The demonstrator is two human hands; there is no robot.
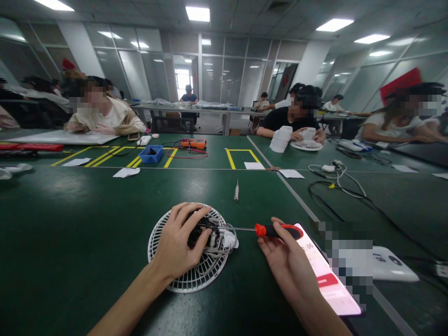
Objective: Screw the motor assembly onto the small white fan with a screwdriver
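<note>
A round white fan grille (191, 282) lies on the green table, with a coiled pale cord and white plug (229, 239) on its right side. My left hand (182, 238) curls over a dark motor part (196, 238) in the grille's middle, mostly hidden beneath my fingers. In my right hand (289, 254) is a red-and-black screwdriver (273, 231), held level by its handle. Its shaft points left and reaches the dark part near my left fingertips; the tip itself is hard to make out. Farther up the table lies a small clear-handled screwdriver (237, 190).
A phone (338, 284) with a lit screen lies beside my right wrist. To its right are a white device (395, 263) and black cables (385, 219). Across the table stand a blue bin (151, 155) and an orange multimeter (194, 143). Several people sit at work beyond.
</note>
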